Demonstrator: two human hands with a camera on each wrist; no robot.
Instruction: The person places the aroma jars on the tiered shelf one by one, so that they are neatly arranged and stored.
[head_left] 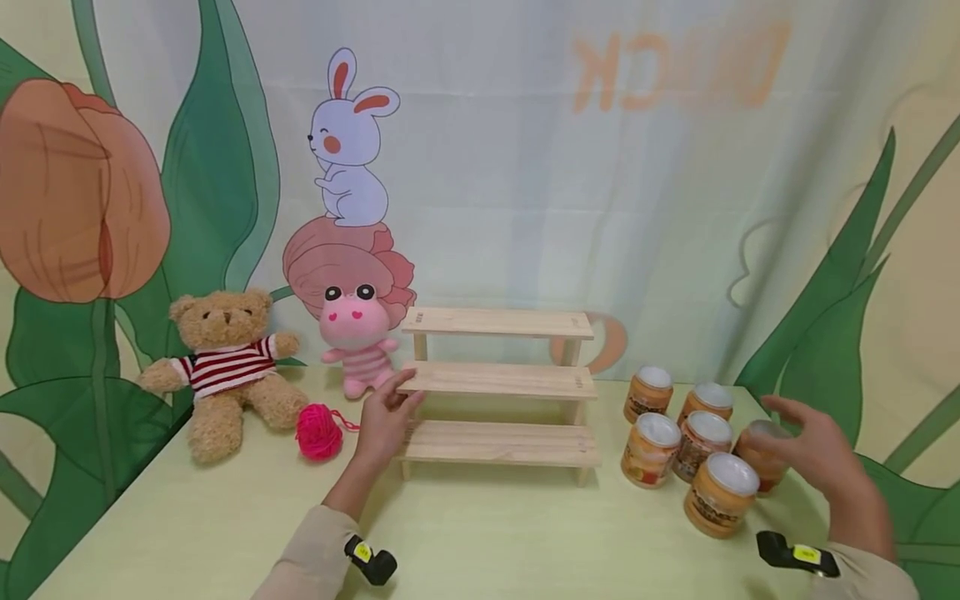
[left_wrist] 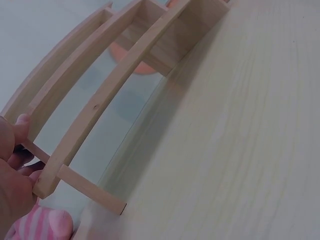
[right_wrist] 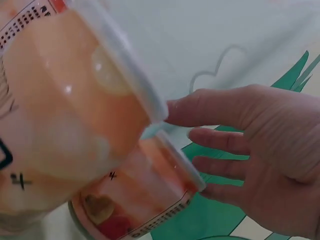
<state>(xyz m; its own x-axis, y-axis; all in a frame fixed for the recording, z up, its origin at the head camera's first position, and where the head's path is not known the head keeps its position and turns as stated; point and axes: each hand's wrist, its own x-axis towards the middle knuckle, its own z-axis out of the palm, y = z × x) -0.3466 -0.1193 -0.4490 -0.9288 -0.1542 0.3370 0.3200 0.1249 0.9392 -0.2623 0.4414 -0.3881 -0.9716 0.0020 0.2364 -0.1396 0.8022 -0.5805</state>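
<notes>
- Head view shows us a three-step wooden rack (head_left: 498, 379) standing on the pale green bench (head_left: 480, 542), with six lidded jars grouped just to its right.
- Our left hand (head_left: 386, 417) rests against the rack's left end, fingers laid on the edge of the middle step; the left wrist view shows the fingertips (left_wrist: 22, 122) touching the wood with the fingers fairly straight, steadying rather than clamping.
- Our right hand (head_left: 813, 442) hovers spread wide at the right side of the group, beside the rightmost jar (head_left: 761, 454); in the right wrist view the fingers (right_wrist: 220, 140) are straight and close to the lid rim, with nothing gripped.
- We judge the step in hand to be the reach for a first jar while the rack is braced; all three steps are bare.
- The next move calls for closing the fingers round that jar's wall below the lid and lifting it straight up, clear of the near jar (head_left: 720, 496) beside it.
- The jars are see-through with pale lids and hold an orange filling with paler pieces; labels are too blurred to read.
- At the far left sit a teddy bear (head_left: 221, 367), a pink plush toy (head_left: 360, 342) and a pink yarn ball (head_left: 318, 432).
</notes>
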